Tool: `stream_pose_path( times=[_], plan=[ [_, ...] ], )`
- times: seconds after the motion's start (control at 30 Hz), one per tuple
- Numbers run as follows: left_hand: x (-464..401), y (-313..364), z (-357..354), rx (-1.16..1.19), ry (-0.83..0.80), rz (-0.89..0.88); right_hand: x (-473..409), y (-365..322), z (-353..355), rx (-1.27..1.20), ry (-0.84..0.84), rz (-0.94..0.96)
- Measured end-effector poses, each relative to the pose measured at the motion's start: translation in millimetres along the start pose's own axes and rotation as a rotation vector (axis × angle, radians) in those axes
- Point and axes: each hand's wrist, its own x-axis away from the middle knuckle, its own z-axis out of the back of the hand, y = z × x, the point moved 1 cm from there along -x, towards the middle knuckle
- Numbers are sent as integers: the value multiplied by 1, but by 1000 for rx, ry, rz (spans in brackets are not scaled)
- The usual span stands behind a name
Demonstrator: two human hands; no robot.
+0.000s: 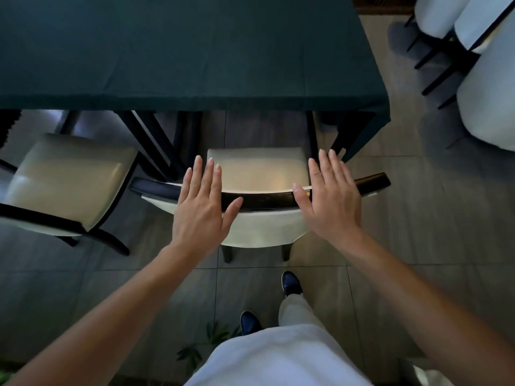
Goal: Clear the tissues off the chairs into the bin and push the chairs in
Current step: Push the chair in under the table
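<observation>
1. The chair point(259, 174) in hand stands in the middle of the scene, its cream seat facing the worktop point(181, 51) and its front edge just short of the hanging dark green cloth. No tissue shows on the seat, so the step now looks like the push-in.
2. Its dark top rail point(264, 200) curves across the near side of the seat, above a cream padded back.
3. The left hand point(202, 207) lies over the left part of the rail, fingers straight and spread, holding nothing. The right hand point(330, 196) does the same over the right part, thumb at the rail. Whether the palms press the rail or hover just above it cannot be told.
4. Handling, as a judgement: the frame is stiff wood and moderately heavy; the glossy rail may be slick under flat palms, and the legs may scrape or catch on the tile joints of the floor point(390, 218). The rail is the sound place to take hold, one hand either side, so the chair goes in straight between the worktop legs.
5. A second chair point(69, 179) stands to the left, angled and pulled out, its seat bare too.
6. Far right are white-covered chairs point(479, 79). No bin is in view.
</observation>
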Motion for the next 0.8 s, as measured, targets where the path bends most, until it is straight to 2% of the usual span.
stream_pose_path(
  times=[0.17,0.67,0.8],
  plan=[
    [-5,-4,3,-32,-33,-40,-3,-4,2,13,-10,-33],
    [-24,-12,0,-5,24,-100,-16,-1,-3,-11,53,-72],
    [-41,-27,7,17,-23,-103,-34,-9,-2,-20,59,-75]
  ],
)
